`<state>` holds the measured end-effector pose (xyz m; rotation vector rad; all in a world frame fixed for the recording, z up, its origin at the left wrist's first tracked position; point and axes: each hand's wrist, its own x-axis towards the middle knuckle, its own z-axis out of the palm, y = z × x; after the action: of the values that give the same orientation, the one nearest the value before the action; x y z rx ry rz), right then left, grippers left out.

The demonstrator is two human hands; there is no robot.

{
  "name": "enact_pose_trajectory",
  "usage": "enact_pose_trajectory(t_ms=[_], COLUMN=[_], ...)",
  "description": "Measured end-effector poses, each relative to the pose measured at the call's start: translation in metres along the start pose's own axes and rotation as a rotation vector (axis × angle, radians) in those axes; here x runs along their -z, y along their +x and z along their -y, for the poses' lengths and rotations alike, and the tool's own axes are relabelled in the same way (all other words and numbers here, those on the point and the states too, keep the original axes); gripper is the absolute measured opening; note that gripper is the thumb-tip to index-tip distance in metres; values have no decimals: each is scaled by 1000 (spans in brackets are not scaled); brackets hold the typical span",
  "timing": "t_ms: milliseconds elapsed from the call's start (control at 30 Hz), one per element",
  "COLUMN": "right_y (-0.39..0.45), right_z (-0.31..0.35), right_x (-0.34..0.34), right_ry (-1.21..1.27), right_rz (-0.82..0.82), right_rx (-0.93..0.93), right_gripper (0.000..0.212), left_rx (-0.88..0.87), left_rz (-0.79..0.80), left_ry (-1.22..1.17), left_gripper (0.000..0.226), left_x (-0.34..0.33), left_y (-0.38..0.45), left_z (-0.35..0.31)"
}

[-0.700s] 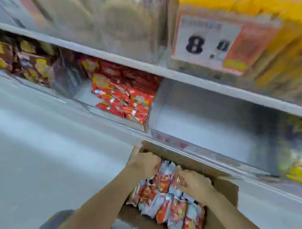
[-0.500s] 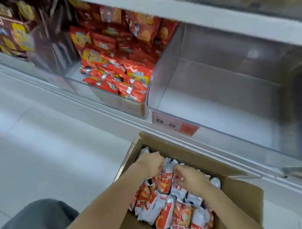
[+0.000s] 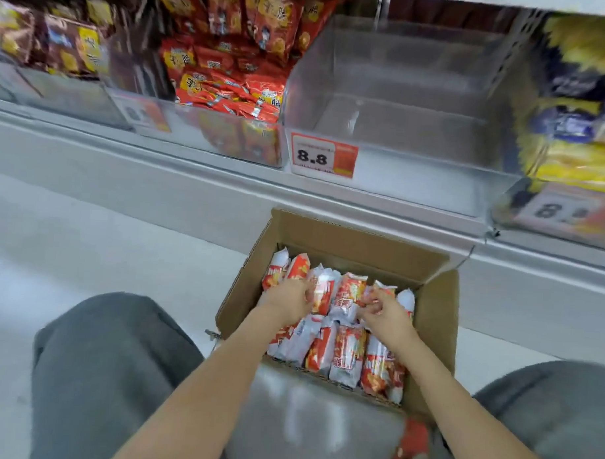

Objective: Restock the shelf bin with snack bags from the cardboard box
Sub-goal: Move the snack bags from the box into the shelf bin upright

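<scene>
An open cardboard box (image 3: 435, 323) stands on the floor between my knees, packed with red-and-white snack bags (image 3: 344, 354) standing on end. My left hand (image 3: 288, 302) is inside the box, its fingers curled around the tops of bags in the back row. My right hand (image 3: 385, 313) is beside it, pinching the top of a white-and-red bag. Straight ahead on the low shelf is a clear plastic bin (image 3: 394, 105) with nothing inside, a price tag reading 8.8 (image 3: 322, 156) on its front.
Left of the bare bin, a bin of red snack bags (image 3: 231, 79); further left, brown packets (image 3: 54, 42). Yellow and blue bags (image 3: 579, 118) fill the bin at right. Grey trouser knees (image 3: 100, 376) flank the box. The pale floor spreads to the left.
The view has tilted down and come closer to the box. Both hands stay in the box and have closed on the bag tops in the back row.
</scene>
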<state>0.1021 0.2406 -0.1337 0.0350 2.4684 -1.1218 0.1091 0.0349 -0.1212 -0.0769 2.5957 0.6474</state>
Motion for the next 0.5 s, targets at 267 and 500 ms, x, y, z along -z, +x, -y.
enact_pose_trajectory(t_ms=[267, 500], right_y=[-38, -39], right_z=[-12, -13], right_x=[8, -15], right_ry=[37, 42], right_rz=[-20, 87], right_rx=[-117, -307], right_gripper=[12, 23], left_rx=[17, 39], left_rz=[-2, 68], left_ry=[-57, -130], left_gripper=[13, 15], left_x=[-24, -33], left_y=[-42, -37], left_z=[-22, -13])
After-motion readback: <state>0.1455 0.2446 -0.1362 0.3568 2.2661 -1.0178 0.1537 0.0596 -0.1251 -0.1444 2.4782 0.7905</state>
